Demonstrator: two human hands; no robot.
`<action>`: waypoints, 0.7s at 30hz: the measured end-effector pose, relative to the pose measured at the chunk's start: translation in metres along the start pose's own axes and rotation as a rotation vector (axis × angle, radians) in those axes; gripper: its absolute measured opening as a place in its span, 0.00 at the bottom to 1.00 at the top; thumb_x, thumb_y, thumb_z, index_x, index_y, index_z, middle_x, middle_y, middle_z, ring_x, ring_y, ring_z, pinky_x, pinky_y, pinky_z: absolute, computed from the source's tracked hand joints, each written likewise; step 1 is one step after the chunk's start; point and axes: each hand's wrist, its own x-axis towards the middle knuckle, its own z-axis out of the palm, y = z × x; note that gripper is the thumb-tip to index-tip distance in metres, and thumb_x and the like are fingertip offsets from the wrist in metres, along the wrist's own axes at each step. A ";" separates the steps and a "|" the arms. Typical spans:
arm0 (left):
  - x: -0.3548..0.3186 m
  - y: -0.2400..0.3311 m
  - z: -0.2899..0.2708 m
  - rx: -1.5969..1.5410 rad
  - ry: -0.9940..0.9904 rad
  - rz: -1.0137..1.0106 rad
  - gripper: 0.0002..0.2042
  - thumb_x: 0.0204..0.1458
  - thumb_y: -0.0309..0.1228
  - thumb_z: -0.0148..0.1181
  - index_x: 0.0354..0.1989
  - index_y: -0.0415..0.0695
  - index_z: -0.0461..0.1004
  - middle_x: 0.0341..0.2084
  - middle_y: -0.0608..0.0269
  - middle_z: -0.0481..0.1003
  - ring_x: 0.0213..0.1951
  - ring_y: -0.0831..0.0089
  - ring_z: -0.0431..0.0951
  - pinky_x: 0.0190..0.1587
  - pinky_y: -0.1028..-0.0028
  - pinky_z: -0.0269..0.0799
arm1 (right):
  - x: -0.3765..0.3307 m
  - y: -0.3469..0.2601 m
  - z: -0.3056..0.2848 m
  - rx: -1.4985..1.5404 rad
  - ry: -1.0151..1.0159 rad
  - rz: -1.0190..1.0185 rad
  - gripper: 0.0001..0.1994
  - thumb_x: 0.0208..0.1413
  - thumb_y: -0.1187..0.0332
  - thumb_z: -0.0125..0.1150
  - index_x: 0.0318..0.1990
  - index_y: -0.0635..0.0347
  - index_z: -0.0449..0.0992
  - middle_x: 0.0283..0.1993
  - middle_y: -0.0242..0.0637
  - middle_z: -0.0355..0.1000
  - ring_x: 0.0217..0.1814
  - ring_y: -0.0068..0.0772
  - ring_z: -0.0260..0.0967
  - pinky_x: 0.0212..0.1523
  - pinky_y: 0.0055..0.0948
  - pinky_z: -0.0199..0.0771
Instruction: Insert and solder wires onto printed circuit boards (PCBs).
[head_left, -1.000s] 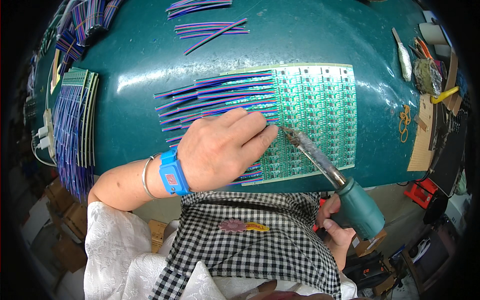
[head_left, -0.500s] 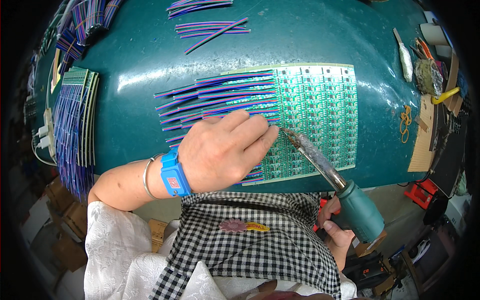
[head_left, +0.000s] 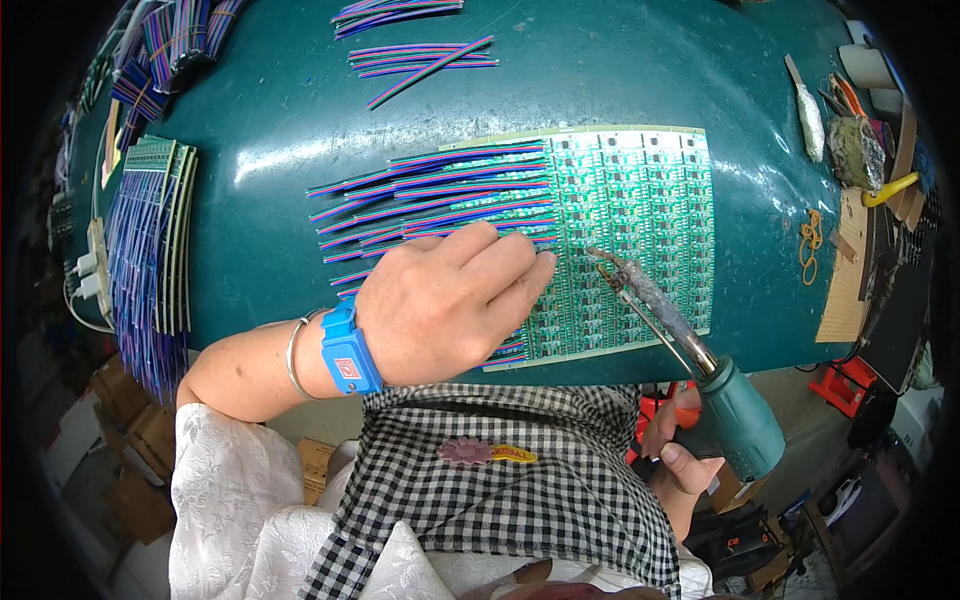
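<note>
1. Head view, work area: the PCB panel [head_left: 640, 230] lay flat on the green counter [head_left: 270, 230], in front of the person. Striped ribbon leads [head_left: 440, 195] ran off its L side, R ends on the panel; those under the hand were hidden.
2. Head view, L hand [head_left: 435, 300], w/ blue wristband [head_left: 348, 350]: palm down over the leads, fingers bent & close together at the wire ends. Whether they were clamped on a lead: can't tell.
3. Head view, R hand [head_left: 685, 465]: fingers seemingly wrapped round the grip of the green soldering iron [head_left: 740, 415], partly hidden. Its tip stood just R of the L fingertips, apart from them; contact w/ panel unclear.
4. Head view, surroundings: loose leads [head_left: 425, 60] at far side; stacked wired panels [head_left: 155, 250] at L.
5. Step (judged): prob. soldering leads to the panel, one by one, part done. Next move called for a lead end held steady on its pads & the tip brought onto that joint, clear of the L fingers.
</note>
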 end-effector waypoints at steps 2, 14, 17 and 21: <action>0.000 0.002 0.000 -0.014 -0.002 -0.019 0.23 0.39 0.25 0.61 0.49 0.35 0.80 0.35 0.58 0.73 0.29 0.67 0.74 0.25 0.71 0.72 | -0.001 0.000 -0.001 0.008 0.024 0.031 0.31 0.45 0.72 0.71 0.56 0.74 0.66 0.27 0.39 0.67 0.18 0.30 0.65 0.17 0.30 0.70; 0.011 -0.038 -0.064 -0.100 -0.008 -0.315 0.07 0.48 0.25 0.71 0.35 0.40 0.83 0.28 0.56 0.79 0.30 0.58 0.80 0.34 0.64 0.76 | 0.011 -0.002 -0.023 0.127 -0.051 -0.086 0.32 0.44 0.74 0.70 0.58 0.75 0.66 0.28 0.41 0.68 0.19 0.30 0.66 0.20 0.29 0.73; 0.025 -0.078 -0.055 0.091 0.123 -0.373 0.05 0.53 0.27 0.68 0.34 0.40 0.82 0.27 0.56 0.77 0.28 0.61 0.79 0.34 0.65 0.75 | 0.014 -0.001 -0.021 0.107 -0.104 -0.104 0.32 0.47 0.74 0.69 0.59 0.75 0.63 0.27 0.40 0.67 0.19 0.30 0.66 0.19 0.29 0.73; 0.049 -0.115 -0.022 0.102 0.202 -0.446 0.07 0.53 0.30 0.69 0.35 0.39 0.81 0.29 0.56 0.77 0.30 0.61 0.78 0.36 0.66 0.75 | 0.012 0.002 -0.025 0.040 -0.146 -0.161 0.32 0.48 0.74 0.66 0.59 0.76 0.60 0.24 0.39 0.65 0.18 0.30 0.65 0.16 0.30 0.73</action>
